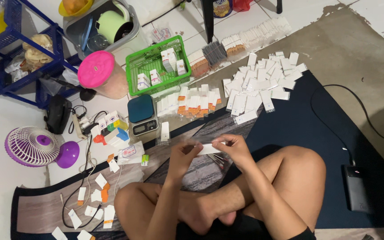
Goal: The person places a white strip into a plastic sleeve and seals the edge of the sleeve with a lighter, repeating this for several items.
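- Just above the crossed legs, near the middle of the view, a small flat white carton [210, 149] is held level between both hands, over the patterned mat [205, 171].
- The left hand [184, 155] pinches the carton's end at 9 o'clock, fingers curled narrowly around it.
- The right hand [235, 149] pinches the end at 3 o'clock, thumb and fingertips closed on the edge.
- The carton looks very light, thin and easily creased; it is likely best held by its short ends or folded edges, with gentle pressure, as pressing the flat faces could buckle it.
- At 12 o'clock lies a spread of white boxes [263, 84]; at 11 o'clock stand a small scale [142, 114] and a green basket [156, 64].
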